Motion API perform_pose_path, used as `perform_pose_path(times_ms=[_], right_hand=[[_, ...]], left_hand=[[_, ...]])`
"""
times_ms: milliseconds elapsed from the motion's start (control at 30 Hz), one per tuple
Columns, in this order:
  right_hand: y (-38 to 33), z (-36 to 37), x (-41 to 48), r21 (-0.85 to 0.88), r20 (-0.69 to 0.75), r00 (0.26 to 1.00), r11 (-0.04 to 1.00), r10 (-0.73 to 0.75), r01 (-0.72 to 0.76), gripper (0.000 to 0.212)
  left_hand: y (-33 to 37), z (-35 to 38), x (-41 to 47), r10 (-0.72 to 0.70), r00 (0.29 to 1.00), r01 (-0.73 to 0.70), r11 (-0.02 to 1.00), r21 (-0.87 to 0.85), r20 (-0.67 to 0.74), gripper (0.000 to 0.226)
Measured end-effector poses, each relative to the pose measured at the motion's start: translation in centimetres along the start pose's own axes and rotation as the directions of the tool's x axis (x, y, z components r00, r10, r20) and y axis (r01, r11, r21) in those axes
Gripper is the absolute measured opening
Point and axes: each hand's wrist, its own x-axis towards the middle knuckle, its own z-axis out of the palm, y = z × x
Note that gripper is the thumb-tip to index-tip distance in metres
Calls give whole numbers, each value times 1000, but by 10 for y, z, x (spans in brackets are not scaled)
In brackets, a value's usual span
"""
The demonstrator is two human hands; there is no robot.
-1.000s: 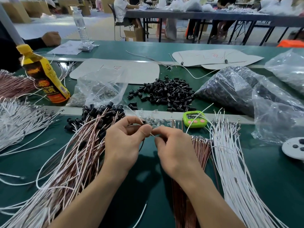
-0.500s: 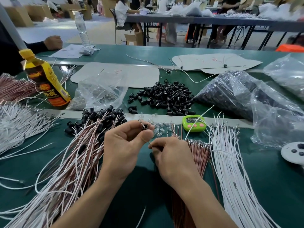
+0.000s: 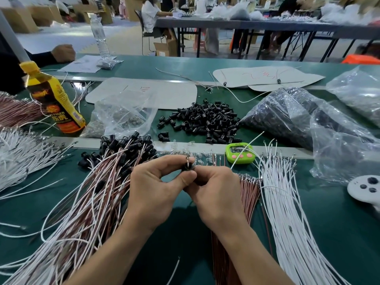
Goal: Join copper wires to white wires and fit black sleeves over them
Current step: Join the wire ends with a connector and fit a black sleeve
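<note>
The sleeve, pinched between left hand and right hand, could likely be jammed if pushed askew.

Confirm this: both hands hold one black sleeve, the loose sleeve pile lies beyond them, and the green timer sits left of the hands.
Not the timer: the head view shows it right of the hands. The left hand and right hand do hold the sleeve, with the pile beyond.

single head cam, wide angle, looking forward and down, close over the green table, hall behind.
</note>
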Motion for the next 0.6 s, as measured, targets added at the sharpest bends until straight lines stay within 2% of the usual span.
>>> perform_pose_path(times_ms=[100,233,433,600], right_hand=[[0,-2,1,33,1,999,999,35,-35,1],[-1,-4,1,73,-5,999,996,43,-42,13],[-1,-3,-1,-7,-53,998,1000,30,-30,18],[-3,-3,-1,-76,-56,998,997,22,-26,13]], left_hand=[[-1,2,-1,5,1000,-6,1000,28,17,32],[-1,0,-1,29,998,-30,1000,10,55,38],[6,1,-1,-28,997,42,979,-199,73,28],[7,4,-3,-16,996,33,979,-202,87,32]])
